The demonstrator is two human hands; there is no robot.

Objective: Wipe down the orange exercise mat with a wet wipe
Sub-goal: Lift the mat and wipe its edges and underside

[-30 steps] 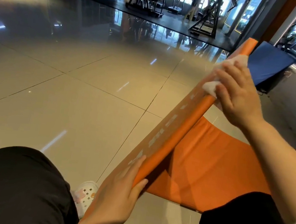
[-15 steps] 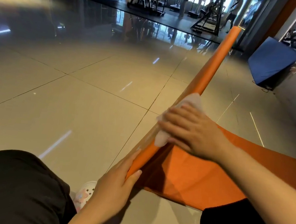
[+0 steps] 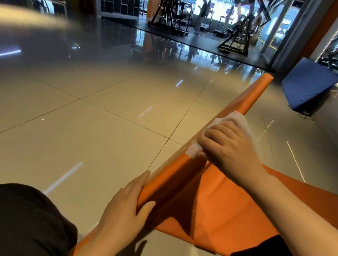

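Observation:
The orange exercise mat (image 3: 213, 211) lies partly unrolled on the tiled floor, and its rolled part runs from bottom centre toward the upper right. My left hand (image 3: 126, 212) grips the near end of the roll, fingers along its far side and thumb on the near side. My right hand (image 3: 227, 148) is curled over the middle of the roll and presses a white wet wipe (image 3: 235, 120) against it. The wipe shows above and below my fingers.
My knees in dark clothing fill the bottom left and bottom right corners. A blue pad (image 3: 307, 86) leans against the right wall. Gym machines (image 3: 170, 14) and a standing person (image 3: 201, 14) are far off at the back. Glossy tiled floor (image 3: 77, 128) stretches out to the left.
My right hand with the wipe slid down the roll toward me, then back up a little. The roll's far end has dropped lower. My left hand keeps its grip on the near end.

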